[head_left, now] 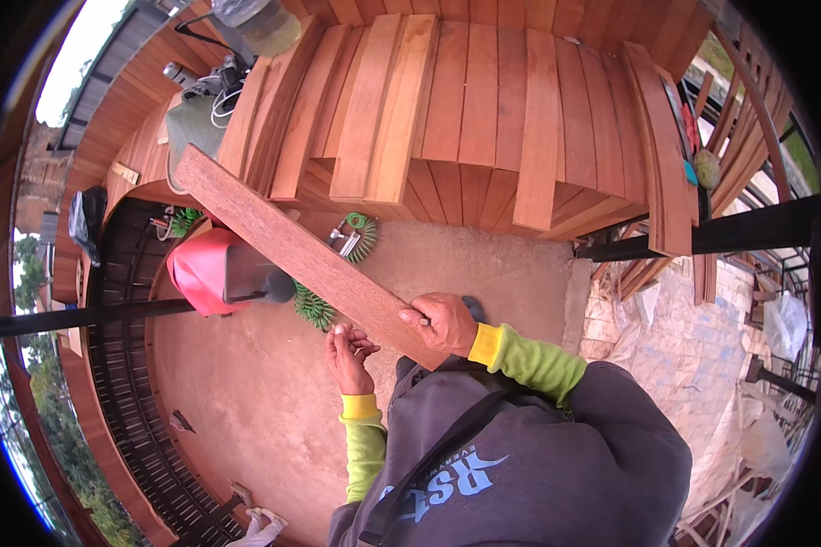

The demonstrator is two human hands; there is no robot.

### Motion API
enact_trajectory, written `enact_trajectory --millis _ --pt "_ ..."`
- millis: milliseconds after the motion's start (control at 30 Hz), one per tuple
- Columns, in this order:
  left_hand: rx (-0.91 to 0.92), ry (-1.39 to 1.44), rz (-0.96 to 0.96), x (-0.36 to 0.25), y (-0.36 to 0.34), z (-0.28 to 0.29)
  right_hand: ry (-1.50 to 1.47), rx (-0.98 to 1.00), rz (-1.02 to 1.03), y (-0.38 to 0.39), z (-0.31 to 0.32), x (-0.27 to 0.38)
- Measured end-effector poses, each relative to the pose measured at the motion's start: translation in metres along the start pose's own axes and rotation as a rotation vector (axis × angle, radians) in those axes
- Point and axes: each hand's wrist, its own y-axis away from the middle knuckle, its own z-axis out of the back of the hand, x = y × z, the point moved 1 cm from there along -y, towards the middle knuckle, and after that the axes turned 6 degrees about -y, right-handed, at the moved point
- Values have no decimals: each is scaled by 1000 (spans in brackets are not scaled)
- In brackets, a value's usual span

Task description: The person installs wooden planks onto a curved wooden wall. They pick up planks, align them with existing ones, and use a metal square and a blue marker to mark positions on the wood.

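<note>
A long reddish-brown wooden board (pixel 310 260) slants from my waist up toward the far left. Close to its near end, my right hand (pixel 444 324) is closed around it, thumb on the upper face. A small dark tip shows by that thumb; I cannot tell what it is. My left hand (pixel 348 360) is held just left of the board, apart from it, with thumb and forefinger pinched together. Whatever is in that pinch, if anything, is too small to name.
Ahead stands a wooden deck or bench (pixel 483 100) with loose planks (pixel 379 109) across it, some overhanging its front. To the left are a red and dark object (pixel 201 273) and a coiled green hose (pixel 313 305). A black beam (pixel 730 228) crosses at right.
</note>
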Motion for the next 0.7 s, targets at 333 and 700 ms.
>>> enact_trajectory --millis 333,700 --pt "376 -163 -4 4 -13 -88 115 -299 -97 32 70 -3" --pt "886 -412 -91 42 -65 -179 150 -563 -355 62 85 11"
